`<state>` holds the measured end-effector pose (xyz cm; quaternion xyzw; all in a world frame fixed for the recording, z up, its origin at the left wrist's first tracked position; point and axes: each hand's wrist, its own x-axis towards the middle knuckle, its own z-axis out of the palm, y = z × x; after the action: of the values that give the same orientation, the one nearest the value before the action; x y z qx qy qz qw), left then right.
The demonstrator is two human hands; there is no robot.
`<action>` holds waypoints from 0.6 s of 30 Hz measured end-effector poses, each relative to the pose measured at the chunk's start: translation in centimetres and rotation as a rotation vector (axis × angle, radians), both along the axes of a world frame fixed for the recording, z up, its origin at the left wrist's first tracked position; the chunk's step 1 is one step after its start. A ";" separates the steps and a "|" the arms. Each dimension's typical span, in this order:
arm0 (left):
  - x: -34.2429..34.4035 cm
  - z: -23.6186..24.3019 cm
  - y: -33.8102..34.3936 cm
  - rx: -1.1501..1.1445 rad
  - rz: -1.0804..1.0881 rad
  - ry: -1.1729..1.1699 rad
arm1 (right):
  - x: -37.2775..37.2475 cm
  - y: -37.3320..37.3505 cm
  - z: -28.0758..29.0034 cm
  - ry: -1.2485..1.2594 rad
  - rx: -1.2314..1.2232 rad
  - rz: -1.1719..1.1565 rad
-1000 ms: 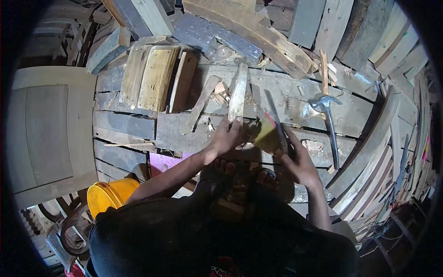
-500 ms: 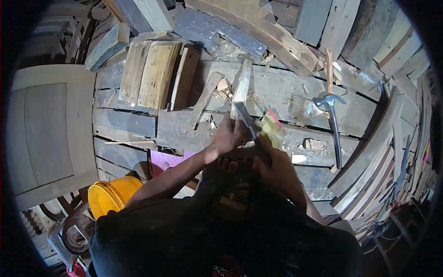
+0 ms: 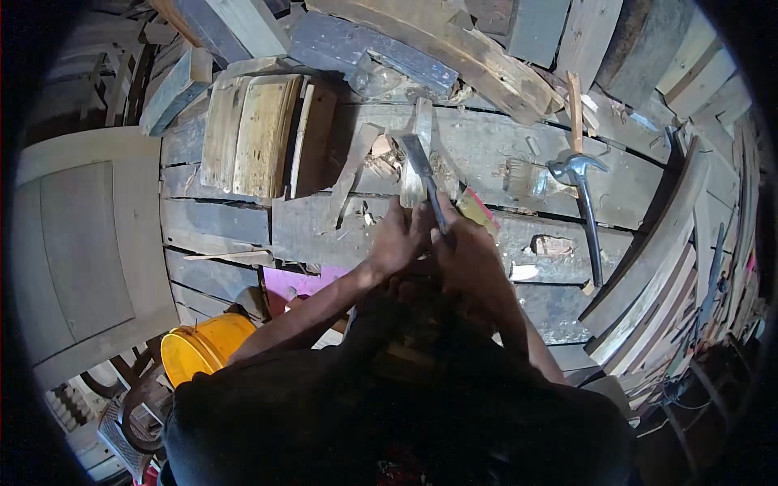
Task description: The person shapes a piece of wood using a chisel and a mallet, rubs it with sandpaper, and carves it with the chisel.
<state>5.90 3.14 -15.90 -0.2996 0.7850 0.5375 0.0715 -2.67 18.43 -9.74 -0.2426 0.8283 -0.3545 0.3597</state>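
Observation:
My left hand [image 3: 395, 241] is closed round the near end of a pale narrow wood strip [image 3: 423, 121], which points away from me over the planks. In my right hand [image 3: 466, 255] is a chisel [image 3: 418, 156] with a wide, flat, dark blade and a squarish end. Its blade lies slantwise over the strip, its tip toward the far left. Whether its edge touches the wood I cannot tell. Wood chips [image 3: 382, 159] and a flat wood offcut [image 3: 354, 174] lie just left of the strip. A yellow-green, pink-edged packet [image 3: 478, 209] is partly hidden behind my right hand.
A claw hammer [image 3: 585, 198] and a clear jar-like object [image 3: 521, 176] lie to the right. Wood blocks [image 3: 263, 134] stand at the left back. Thick timbers [image 3: 438, 40] line the far side, curved strips [image 3: 656, 243] the right. A yellow bucket [image 3: 203, 348] sits at the near left.
The chisel and my right hand have moved forward and to the left along the wood strip. My left hand still grips the strip in about the same place.

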 end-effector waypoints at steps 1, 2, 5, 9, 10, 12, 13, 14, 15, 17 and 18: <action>0.1 0.0 -0.5 0.055 0.009 -0.068 | -0.5 0.0 -0.1 -0.055 0.127 0.061; 0.2 0.0 -0.8 0.111 0.019 -0.138 | -0.3 0.4 0.3 -0.057 0.123 0.056; 0.3 0.4 -1.1 0.156 0.053 -0.165 | 1.3 1.8 2.9 -0.044 0.118 0.044; -0.5 1.4 -0.7 0.129 -0.001 -0.159 | 0.9 2.9 3.8 0.008 0.135 0.054; 0.0 0.4 -0.8 0.051 0.007 -0.080 | 0.8 2.3 2.9 0.003 0.128 0.052; 0.0 -0.2 -0.5 0.050 0.033 -0.056 | 0.2 1.3 1.5 0.058 0.076 0.017; 0.0 0.9 -0.7 0.052 0.036 -0.103 | 0.3 1.2 1.7 0.054 0.070 0.017; -0.1 1.5 -1.0 0.054 0.041 -0.151 | 0.5 1.4 2.2 0.032 0.083 0.028; -0.2 1.5 -1.0 0.109 0.050 -0.166 | 0.7 1.9 2.8 0.010 0.106 0.033; -0.5 1.5 -1.0 0.082 0.010 -0.194 | 0.9 2.4 3.0 -0.051 0.119 -0.010; -0.8 1.4 -1.1 0.051 -0.026 -0.217 | 1.0 2.5 3.1 -0.105 0.127 -0.050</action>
<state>5.13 2.03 -14.47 -0.3439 0.7625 0.5208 0.1705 -1.65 20.90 -6.64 -0.1797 0.8349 -0.3222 0.4086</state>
